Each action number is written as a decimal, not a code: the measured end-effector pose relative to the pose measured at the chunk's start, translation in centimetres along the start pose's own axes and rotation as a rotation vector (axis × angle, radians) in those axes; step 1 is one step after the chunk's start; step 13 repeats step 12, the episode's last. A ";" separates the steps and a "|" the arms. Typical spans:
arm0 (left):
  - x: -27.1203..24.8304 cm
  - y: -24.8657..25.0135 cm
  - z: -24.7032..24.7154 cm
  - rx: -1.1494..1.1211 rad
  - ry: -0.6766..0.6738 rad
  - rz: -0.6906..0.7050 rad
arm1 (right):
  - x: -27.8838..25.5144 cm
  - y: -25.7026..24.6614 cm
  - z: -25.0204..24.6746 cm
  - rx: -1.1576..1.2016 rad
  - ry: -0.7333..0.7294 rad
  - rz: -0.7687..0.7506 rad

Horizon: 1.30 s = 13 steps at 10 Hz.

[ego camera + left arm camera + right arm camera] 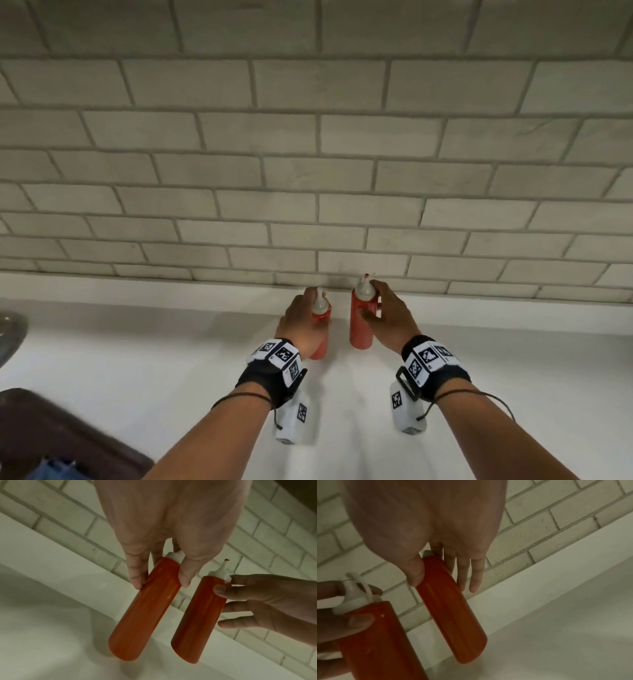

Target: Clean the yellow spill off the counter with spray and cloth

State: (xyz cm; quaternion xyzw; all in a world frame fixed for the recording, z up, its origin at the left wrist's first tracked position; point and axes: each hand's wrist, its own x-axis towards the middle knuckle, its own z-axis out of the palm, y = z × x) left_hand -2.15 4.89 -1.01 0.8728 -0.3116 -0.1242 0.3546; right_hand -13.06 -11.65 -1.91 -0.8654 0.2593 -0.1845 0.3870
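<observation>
Two red squeeze bottles with white nozzle caps stand upright side by side near the tiled wall. My left hand [303,317] grips the upper body of the left bottle [145,612] between thumb and fingers. My right hand [385,313] holds the right bottle [452,612] the same way, just below its cap. The right bottle's nozzle tip is red in the left wrist view. Whether the bottles rest on the white counter [137,359] or hang just above it I cannot tell. No yellow spill, spray or cloth shows in any view.
A grey-white tiled backsplash [308,205] rises right behind the bottles. A metal rim [10,329], perhaps a sink, shows at the far left. A dark brown object [51,428] with blue fabric [58,469] lies at the bottom left corner.
</observation>
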 end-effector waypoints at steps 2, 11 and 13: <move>4.0 0.4 2.3 -0.021 0.085 0.034 | 3.1 1.2 2.1 0.029 -0.013 -0.014; 8.4 -0.2 4.6 -0.048 -0.009 -0.020 | 6.2 3.3 3.7 0.062 -0.082 0.029; 7.4 -1.1 4.2 -0.116 0.008 -0.042 | 5.4 3.4 2.9 0.059 -0.112 0.071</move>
